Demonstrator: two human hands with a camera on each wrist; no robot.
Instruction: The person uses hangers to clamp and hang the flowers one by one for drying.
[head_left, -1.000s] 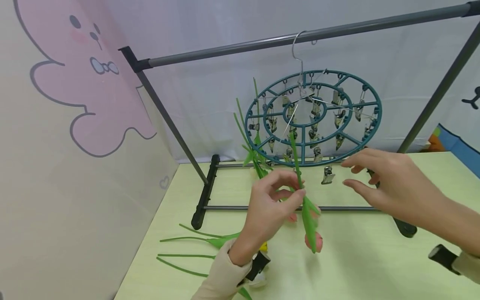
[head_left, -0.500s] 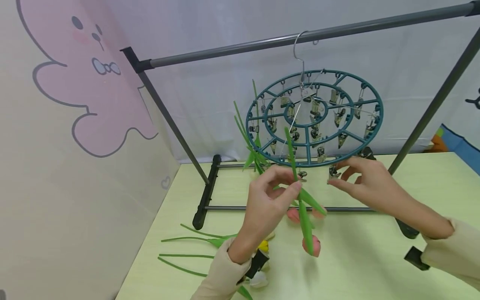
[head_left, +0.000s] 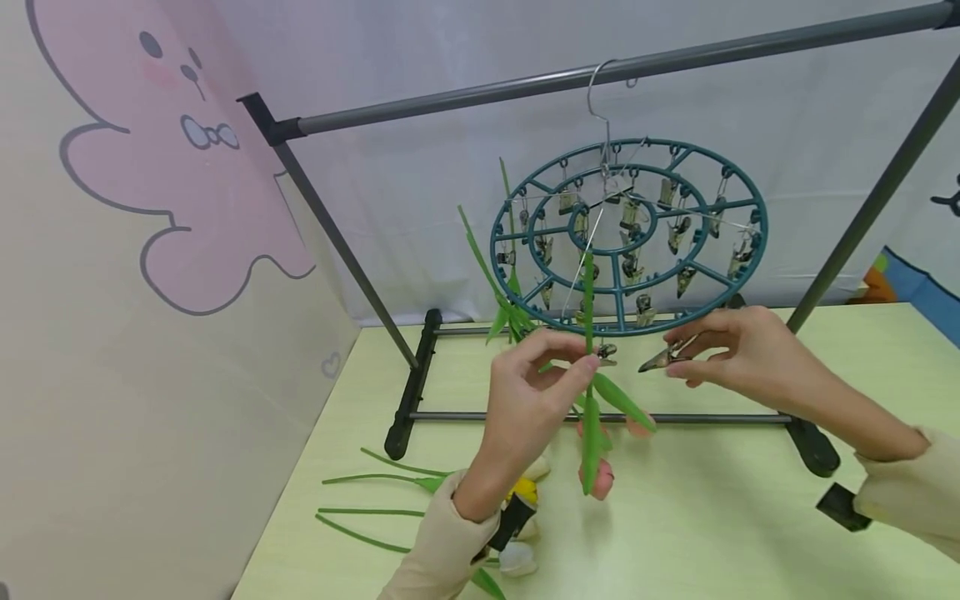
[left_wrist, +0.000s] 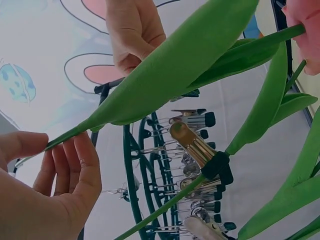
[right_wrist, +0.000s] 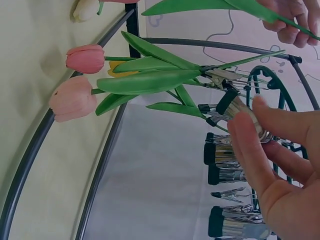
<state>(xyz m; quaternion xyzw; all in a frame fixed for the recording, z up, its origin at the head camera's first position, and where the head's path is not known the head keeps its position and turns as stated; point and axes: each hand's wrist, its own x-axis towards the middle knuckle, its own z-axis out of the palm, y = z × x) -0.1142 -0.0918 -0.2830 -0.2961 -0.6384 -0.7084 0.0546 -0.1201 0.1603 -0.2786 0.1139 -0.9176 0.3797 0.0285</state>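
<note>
Beneath the near rim of a round teal hanger (head_left: 619, 331), a person's left hand (head_left: 534, 385) pinches the stem of a pink artificial tulip (head_left: 591, 429), bloom down. The right hand (head_left: 738, 357), below the hanger's near right edge, holds a metal clip (head_left: 660, 358) between thumb and fingers, apart from that stem. Other tulips (right_wrist: 150, 82) hang clipped under the hanger; white and yellow blooms (head_left: 523, 490) lie on the table (head_left: 712, 517), below the hanger and to its left.
</note>
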